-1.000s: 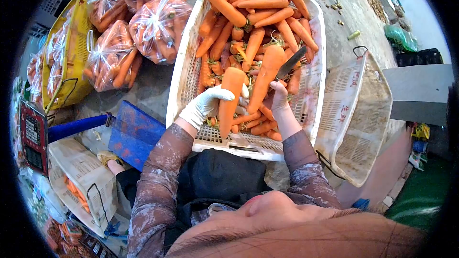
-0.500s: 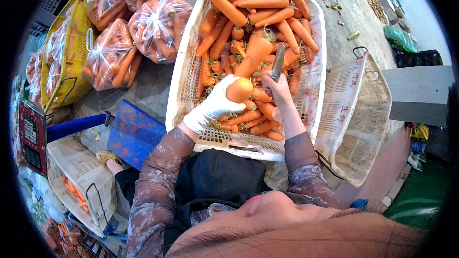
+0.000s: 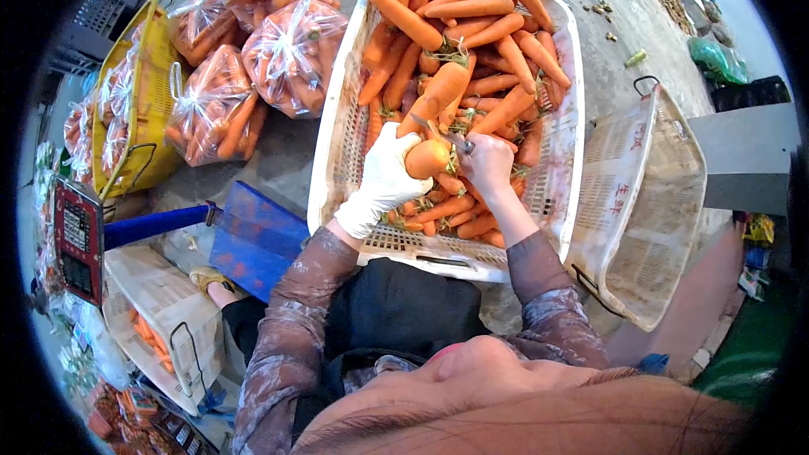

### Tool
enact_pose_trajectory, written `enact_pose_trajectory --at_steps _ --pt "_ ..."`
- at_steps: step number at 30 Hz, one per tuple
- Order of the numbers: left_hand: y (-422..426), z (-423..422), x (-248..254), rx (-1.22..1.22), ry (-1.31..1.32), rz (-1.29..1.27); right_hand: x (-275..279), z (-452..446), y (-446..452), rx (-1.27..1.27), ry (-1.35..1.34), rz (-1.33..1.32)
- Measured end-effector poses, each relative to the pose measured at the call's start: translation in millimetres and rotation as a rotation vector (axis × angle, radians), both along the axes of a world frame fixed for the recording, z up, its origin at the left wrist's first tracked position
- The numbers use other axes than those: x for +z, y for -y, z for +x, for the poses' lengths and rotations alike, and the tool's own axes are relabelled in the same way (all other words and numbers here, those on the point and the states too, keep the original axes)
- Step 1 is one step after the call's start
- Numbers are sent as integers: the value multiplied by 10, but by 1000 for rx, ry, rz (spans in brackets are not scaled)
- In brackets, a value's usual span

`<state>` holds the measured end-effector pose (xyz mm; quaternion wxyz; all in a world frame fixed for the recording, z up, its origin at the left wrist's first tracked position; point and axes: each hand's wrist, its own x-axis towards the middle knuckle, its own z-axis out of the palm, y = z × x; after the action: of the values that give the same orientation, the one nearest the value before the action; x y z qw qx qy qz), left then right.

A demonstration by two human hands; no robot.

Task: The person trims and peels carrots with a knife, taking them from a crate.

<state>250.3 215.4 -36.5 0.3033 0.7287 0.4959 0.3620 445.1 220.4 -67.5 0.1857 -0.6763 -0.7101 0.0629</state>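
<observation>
My left hand (image 3: 383, 177), in a white glove, is wrapped round carrots over the near part of a white crate (image 3: 324, 160). One held carrot (image 3: 428, 158) shows its round end toward me, and another (image 3: 438, 94) extends up and away from the glove. My bare right hand (image 3: 487, 162) grips a knife (image 3: 447, 136) by its handle. The blade points left, above the held carrots and close to the glove. Loose carrots (image 3: 472, 7) with green stubs lie heaped in the crate around both hands.
Bagged carrots (image 3: 295, 55) and a yellow crate (image 3: 156, 101) stand at the left. A blue scale platform (image 3: 253, 240) lies left of my forearm, with its display (image 3: 77, 240) beyond. Another white crate (image 3: 636, 202) is at the right, and one holding carrots (image 3: 164, 324) is at lower left.
The two carrots, first held apart, came together in my left hand. My right hand has taken the knife from upright to pointing left over them. The whole view has shifted slightly.
</observation>
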Motion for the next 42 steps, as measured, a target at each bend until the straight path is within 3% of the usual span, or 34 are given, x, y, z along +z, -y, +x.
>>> enact_pose_trajectory --at_steps 6,8,10,12,13,14,16,18,19,22,25,27,32,33,34,36,38,40,41,42 --pt "182 68 46 -9 -66 -25 -29 -77 18 -53 -2 -91" --pt "284 99 34 55 -132 36 8 -95 31 -103 -31 -324" --pt "341 75 -31 63 -216 75 43 -58 43 -33 -55 -362" --pt "370 37 -172 8 247 -113 149 -25 27 55 -59 -447" --pt "409 -31 -164 -72 701 -658 148 19 21 150 -91 -327" --pt "424 -76 -160 -142 878 -750 174 66 18 160 -93 -315" --pt "485 -45 -87 -59 690 -539 324 89 31 125 -1395 -475" --pt "450 -118 -65 -21 63 -63 414 115 76 105 -1414 -418" --pt "548 -80 296 -24 -210 24 405 89 88 91 -1504 -373" --pt "736 48 549 -123 -447 115 439 -96 179 -86 -1864 -255" --pt "808 62 569 -165 -471 178 509 -82 198 -198 -1857 -241" --pt "809 30 583 -193 -517 226 421 -34 189 -236 -1978 -526" --pt "716 -12 399 -404 -419 407 263 106 103 -282 -2035 -660" --pt "670 181 425 -343 -292 43 209 178 20 -274 -2196 -784" --pt "657 256 477 -559 -426 111 136 213 -10 -266 -2363 -913" --pt "598 304 542 -844 -597 491 76 300 -36 -117 -2347 -912" --pt "713 351 833 -719 -384 384 275 283 106 -277 -2246 -475" --pt "811 313 848 -470 -31 266 253 515 270 -130 -2228 -93" --pt "828 236 927 -423 505 -79 274 720 373 -419 -2103 67" --pt "900 32 1019 -307 1035 -418 315 890 464 -443 -2142 235"
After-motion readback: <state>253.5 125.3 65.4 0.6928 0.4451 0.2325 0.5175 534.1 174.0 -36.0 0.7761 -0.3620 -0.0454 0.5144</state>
